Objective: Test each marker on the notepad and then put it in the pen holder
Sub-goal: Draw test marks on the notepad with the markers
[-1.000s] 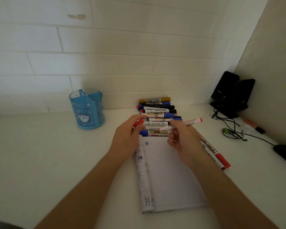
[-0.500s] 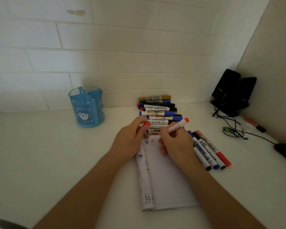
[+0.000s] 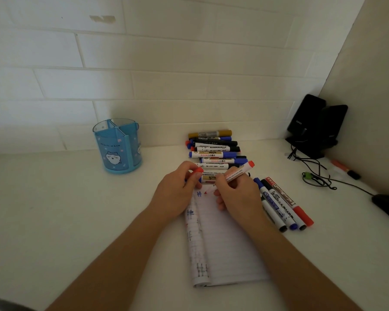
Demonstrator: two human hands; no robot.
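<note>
– Okay, nearest first. Pad?
– The notepad [image 3: 225, 254] lies flat on the desk [image 3: 76, 221], lined page up, turned pages rolled along its left edge. Blue marks near the top.
– Hands?
– Fingers of the right hand [image 3: 236, 195] are wrapped round the red marker [image 3: 237, 172], low on the barrel, tip down on the page by a small red mark. The left hand [image 3: 175, 195] pinches the red cap [image 3: 197, 171] and rests at the pad's top left corner.
– Handling?
– Looks light, stiff plastic with a smooth barrel, so it probably rolls if laid down. The low grip suits writing. I'd shift to mid-barrel for dropping it in.
– Beyond?
– There are four capped markers [image 3: 279, 206] just right of the pad and a pile of markers [image 3: 213, 151] behind it. The pen holder [image 3: 118, 145] is far left by the wall, no marker showing in it. Speakers [image 3: 314, 124] far right.
</note>
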